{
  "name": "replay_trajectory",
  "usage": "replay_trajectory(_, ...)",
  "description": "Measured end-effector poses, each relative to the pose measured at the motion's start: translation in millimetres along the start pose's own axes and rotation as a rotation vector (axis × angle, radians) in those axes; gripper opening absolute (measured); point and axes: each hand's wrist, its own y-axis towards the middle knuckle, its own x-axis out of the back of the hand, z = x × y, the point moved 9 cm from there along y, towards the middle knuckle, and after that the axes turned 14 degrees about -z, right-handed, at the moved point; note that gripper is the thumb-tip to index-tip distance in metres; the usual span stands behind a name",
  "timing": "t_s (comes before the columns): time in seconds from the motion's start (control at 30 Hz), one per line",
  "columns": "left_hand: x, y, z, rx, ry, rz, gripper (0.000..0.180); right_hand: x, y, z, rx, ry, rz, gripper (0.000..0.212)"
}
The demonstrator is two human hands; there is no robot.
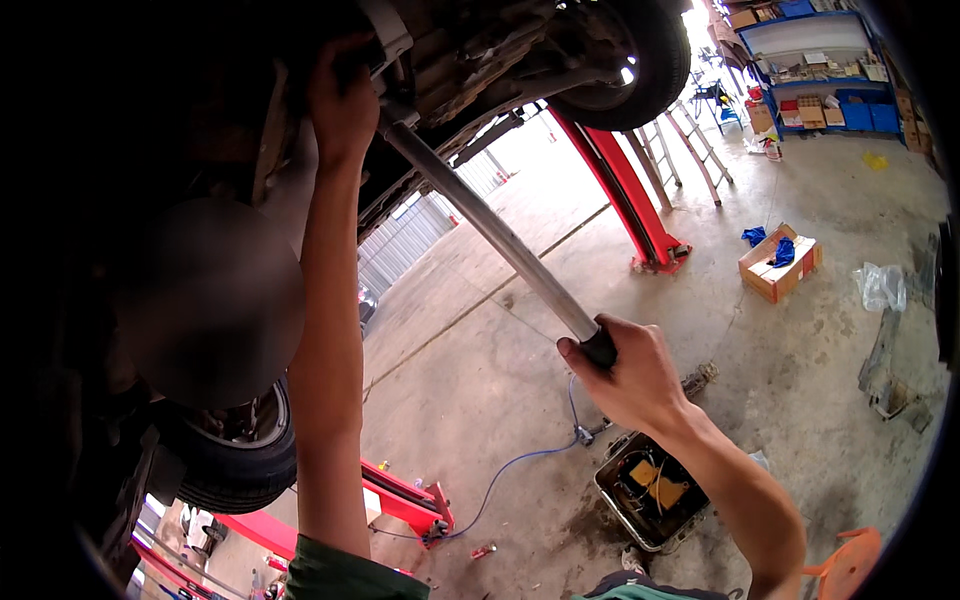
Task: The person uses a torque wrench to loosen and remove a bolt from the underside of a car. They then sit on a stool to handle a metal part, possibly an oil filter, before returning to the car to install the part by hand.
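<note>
Gripping right hand (pixel 635 375): my fingers are wrapped round the black grip (pixel 600 347) of a long-handled wrench.
Long-handled wrench (pixel 490 225): slants up and left from my right hand, its far end at the vehicle underside (pixel 490 50), just beside my left hand.
Left hand (pixel 343 112): raised to the shadowed underside; too dark to tell whether its fingers hold anything.
Tyres: one (pixel 668 60) overhead to the right, another (pixel 225 485) lower left.
Lift post (pixel 622 190): red, standing beyond the wrench.
Floor: a rectangular pan (pixel 612 510) below my right forearm, a blue hose (pixel 515 460) left of it, an open cardboard box (pixel 762 283) farther right.
</note>
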Motion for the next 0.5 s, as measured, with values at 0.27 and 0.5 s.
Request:
replay_trajectory(0.27, 1, -24, -40, 0.031, -0.167, 0.023, 0.033, 32, -13, 11, 0.068, -0.091, -0.075, 0.037)
replay_trajectory(0.5, 33, -119, 40, 0.559, -0.084, -0.324, 0.035, -11, -22, -24, 0.042, -0.121, -0.041, 0.038)
